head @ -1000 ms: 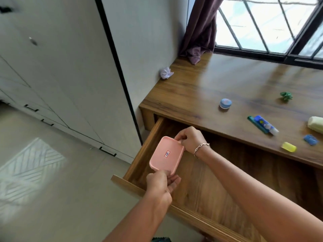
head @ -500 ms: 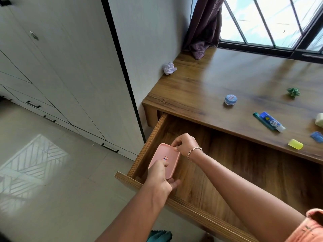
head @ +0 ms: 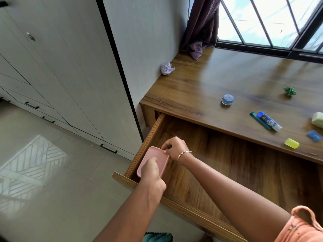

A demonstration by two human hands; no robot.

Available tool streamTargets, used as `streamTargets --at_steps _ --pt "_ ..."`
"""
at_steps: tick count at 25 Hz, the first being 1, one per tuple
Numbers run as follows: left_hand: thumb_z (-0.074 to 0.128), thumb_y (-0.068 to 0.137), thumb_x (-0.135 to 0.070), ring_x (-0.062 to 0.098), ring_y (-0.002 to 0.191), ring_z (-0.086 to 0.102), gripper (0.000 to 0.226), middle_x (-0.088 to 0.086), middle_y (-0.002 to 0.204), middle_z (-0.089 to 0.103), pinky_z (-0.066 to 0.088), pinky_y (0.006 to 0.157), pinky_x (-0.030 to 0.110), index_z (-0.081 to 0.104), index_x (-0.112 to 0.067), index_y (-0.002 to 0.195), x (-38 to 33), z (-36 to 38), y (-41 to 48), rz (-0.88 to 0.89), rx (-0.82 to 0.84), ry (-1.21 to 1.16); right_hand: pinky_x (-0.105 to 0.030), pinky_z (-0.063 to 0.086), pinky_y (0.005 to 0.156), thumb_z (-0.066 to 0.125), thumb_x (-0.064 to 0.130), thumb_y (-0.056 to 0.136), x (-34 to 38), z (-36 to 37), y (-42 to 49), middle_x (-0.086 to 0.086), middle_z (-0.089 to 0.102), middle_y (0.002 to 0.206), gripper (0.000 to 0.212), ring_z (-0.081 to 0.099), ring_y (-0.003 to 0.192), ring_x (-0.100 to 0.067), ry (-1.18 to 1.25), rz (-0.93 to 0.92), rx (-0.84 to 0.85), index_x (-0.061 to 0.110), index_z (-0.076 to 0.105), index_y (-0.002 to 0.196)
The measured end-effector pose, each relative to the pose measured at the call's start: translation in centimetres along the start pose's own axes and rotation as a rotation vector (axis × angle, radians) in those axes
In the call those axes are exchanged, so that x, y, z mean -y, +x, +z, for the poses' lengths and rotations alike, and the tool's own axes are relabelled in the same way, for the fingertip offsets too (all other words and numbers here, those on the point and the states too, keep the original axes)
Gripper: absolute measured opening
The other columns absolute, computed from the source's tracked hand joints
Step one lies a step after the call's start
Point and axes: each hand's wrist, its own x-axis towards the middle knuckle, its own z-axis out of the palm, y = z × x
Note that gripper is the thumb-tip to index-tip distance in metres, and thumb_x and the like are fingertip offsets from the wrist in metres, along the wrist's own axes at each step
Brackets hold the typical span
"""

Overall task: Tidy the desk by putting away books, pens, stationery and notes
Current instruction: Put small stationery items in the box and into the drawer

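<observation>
Under the window (head: pixel 262 18), counter (head: pixel 209 81): a long wooden top is running out from the white wardrobe (head: pixel 52 67), with small things lying scattered over its right part.
Drawer (head: pixel 150 133): it is standing pulled out below the counter's front edge, its bare wooden floor showing.
Hands: both are reaching into the drawer's near left corner. The left hand (head: pixel 153 175) is gripping the near end of the box with curled fingers. The right hand (head: pixel 174 148), wearing a thin bracelet (head: pixel 183 154), is pinching the far end.
Pink box (head: pixel 153 153): it is sitting low inside the drawer, close against the left wall. I cannot tell whether it is touching the drawer floor.
Glue tube (head: pixel 269 121): it is lying on the counter right beside a green pen (head: pixel 257 118).
Paper ball (head: pixel 167 68): it is resting at the counter's left edge, against the wall.
Blue jar (head: pixel 227 99): it is standing alone, left of the glue tube.
Yellow eraser (head: pixel 291 143): it is lying near the counter's front edge.
</observation>
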Motion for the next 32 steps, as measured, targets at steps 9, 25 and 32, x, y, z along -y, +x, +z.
streamTargets --at_steps 9,25,32 --pt "0.055 0.092 -0.030 0.028 0.144 0.014 0.073 0.010 0.157 0.012 0.027 0.114 0.042 0.011 -0.018 0.149 2.7 2.3 -2.0 0.667 0.118 0.549 -0.030 0.047 0.084 0.056 0.017 0.086 -2.0 -3.4 -2.6 -0.003 0.063 0.101 0.022 0.059 0.095 -0.020 -0.085 -0.164 -0.146 0.014 0.067 0.105" --pt "0.039 0.096 -0.039 0.020 0.143 -0.021 0.076 0.006 0.156 -0.020 -0.012 0.115 0.031 -0.014 -0.017 0.147 4.6 12.4 -0.9 1.418 0.158 1.516 -0.029 0.046 0.085 0.065 0.007 0.081 -13.7 -18.8 -3.5 -0.007 0.067 0.104 0.020 0.064 0.094 -0.025 -0.122 -0.074 -0.587 0.008 0.070 0.101" --pt "0.037 0.096 -0.041 0.011 0.132 -0.030 0.076 0.005 0.155 -0.022 -0.015 0.113 0.031 -0.015 -0.018 0.147 4.7 13.9 -0.4 1.444 0.160 1.564 -0.033 0.044 0.089 0.064 0.013 0.084 -12.6 -22.2 1.1 -0.008 0.064 0.111 0.027 0.060 0.101 -0.028 -0.213 -0.093 -0.536 0.009 0.065 0.111"
